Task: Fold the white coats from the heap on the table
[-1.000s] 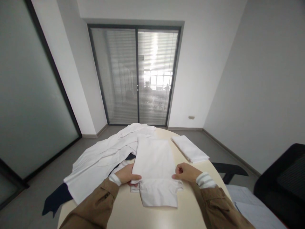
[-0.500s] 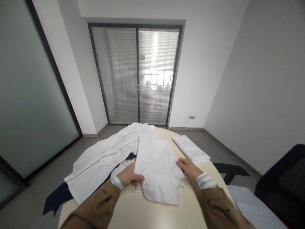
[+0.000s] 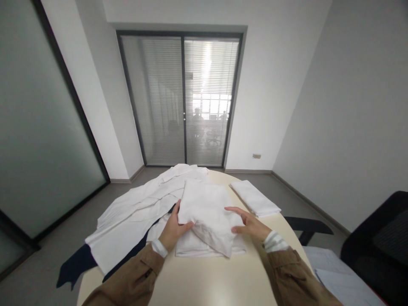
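The dark cloth [image 3: 78,261] lies mostly hidden under the white garments [image 3: 134,216], and the chair [image 3: 379,250] is cut off at right.

Both my arms are in tan-brown jacket sleeves, heavy cloth, creased, entering from the bottom of the frame. Stitched seam and a tab on each forearm. Under each cuff: white knit cuff with pale grey stripes, clearest on the right. My left hand [image 3: 172,229] and right hand [image 3: 250,223] are bare: no gloves, rings or watch.
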`<state>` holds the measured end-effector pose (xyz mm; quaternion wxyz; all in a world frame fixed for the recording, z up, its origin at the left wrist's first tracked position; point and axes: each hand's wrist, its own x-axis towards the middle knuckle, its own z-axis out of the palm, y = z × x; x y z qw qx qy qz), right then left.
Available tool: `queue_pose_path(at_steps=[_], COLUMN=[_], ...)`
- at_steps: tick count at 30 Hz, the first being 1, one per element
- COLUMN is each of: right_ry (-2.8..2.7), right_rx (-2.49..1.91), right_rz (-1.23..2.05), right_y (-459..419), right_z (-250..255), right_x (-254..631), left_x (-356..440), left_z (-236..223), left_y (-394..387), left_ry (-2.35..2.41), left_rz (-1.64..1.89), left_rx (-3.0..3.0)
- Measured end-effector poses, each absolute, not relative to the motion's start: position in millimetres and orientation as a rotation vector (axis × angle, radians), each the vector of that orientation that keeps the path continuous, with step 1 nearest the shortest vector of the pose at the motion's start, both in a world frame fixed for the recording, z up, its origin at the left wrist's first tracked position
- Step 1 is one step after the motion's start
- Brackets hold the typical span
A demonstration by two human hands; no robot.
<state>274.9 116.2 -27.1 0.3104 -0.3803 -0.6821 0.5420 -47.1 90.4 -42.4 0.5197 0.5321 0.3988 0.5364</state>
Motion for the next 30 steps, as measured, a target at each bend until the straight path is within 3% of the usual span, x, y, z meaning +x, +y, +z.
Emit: queue_pose_path(at_steps=[6,16,22,30], right_ry=[-1.764,-1.833,-1.654,-1.749], right_rx=[-1.041,-1.125,-1.123,-1.133], right_rz=[1.714,1.489,1.513,1.182], right_y=[112.3,116.3,115.6,120.0], right_z=[-33.2,-34.3,-32.3,-30.1], right_x=[272.4,273.3,269.3,273.1], left_x=[-43.0,-41.2,-39.9,-42.5], left_z=[-34.7,-34.1,-33.3,-29.8], left_y=[83.0,84.8,86.3,81.5], left_ry=[0.863,1.065,1.034,1.153], left_rz=[1.248,1.21,1.319,1.265], left_rx=[1.36,1.369,1.453,1.496])
